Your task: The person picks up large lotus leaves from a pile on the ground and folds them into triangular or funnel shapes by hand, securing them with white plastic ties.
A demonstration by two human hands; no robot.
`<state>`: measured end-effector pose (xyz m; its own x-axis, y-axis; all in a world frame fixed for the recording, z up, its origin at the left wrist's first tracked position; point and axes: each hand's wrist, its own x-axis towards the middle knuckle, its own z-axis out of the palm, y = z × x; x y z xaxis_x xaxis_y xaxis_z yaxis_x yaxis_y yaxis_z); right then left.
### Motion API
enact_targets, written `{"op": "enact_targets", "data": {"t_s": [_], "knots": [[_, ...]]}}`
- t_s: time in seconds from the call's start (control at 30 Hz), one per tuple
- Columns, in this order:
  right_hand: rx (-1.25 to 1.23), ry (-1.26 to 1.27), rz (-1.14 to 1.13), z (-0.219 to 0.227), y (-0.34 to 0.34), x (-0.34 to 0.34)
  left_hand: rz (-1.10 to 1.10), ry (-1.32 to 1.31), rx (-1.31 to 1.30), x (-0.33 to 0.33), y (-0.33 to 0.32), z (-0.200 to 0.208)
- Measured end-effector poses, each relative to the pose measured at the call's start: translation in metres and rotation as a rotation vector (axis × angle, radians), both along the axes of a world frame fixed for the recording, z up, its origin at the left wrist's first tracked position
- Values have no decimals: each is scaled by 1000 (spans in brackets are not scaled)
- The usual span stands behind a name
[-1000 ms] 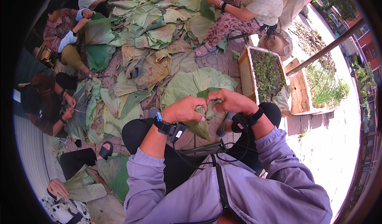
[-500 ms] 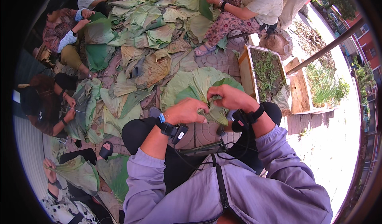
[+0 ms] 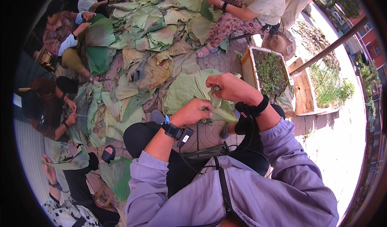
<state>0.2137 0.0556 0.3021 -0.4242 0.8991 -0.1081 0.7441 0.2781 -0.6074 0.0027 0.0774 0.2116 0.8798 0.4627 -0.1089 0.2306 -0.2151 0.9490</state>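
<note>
A large pale green lotus leaf spreads in front of my knees, its folded, pointed end toward me. My right hand is closed above it, thumb and forefinger pinching a small raised piece of the leaf. Lower and to the left, my left hand has its fingers curled together at the leaf's near part. The fingertips hide exactly how much leaf it grips. Both wrists wear black straps with small devices, and cables run down from them.
Many drying lotus leaves overlap across the paving ahead. Co-workers sit on the left and at the top, handling leaves. On the right stand a planter box with seedlings, a second planter and a straw hat. A slanting pole crosses there.
My right hand has lifted slightly up and left, and the darker green flap beneath it no longer shows. My left hand has shifted slightly. At lower left a co-worker's leaf has swung upward.
</note>
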Motion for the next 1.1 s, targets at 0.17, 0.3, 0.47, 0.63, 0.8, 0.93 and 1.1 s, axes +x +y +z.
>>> {"op": "enact_targets", "data": {"t_s": [0.17, 0.3, 0.47, 0.63, 0.8, 0.93, 1.1], "knots": [[532, 181, -283, 7, -18, 3, 119, -198, -221, -6, 6, 2], [366, 246, -482, -23, -50, 23, 208, -186, -164, -9, 10, 10], [269, 202, -383, -46, -79, 23, 401, -236, -295, -6, 6, 7], [259, 9, -347, -63, -85, 19, 498, -221, -390, -3, 4, -7], [299, -9, -324, -66, -86, 14, 507, -241, -457, -1, 5, -17], [268, -52, -324, -67, -89, 11, 520, -292, -483, 1, 5, -22], [351, -96, -357, -69, -91, 8, 425, -227, -296, -4, 9, -10]]}}
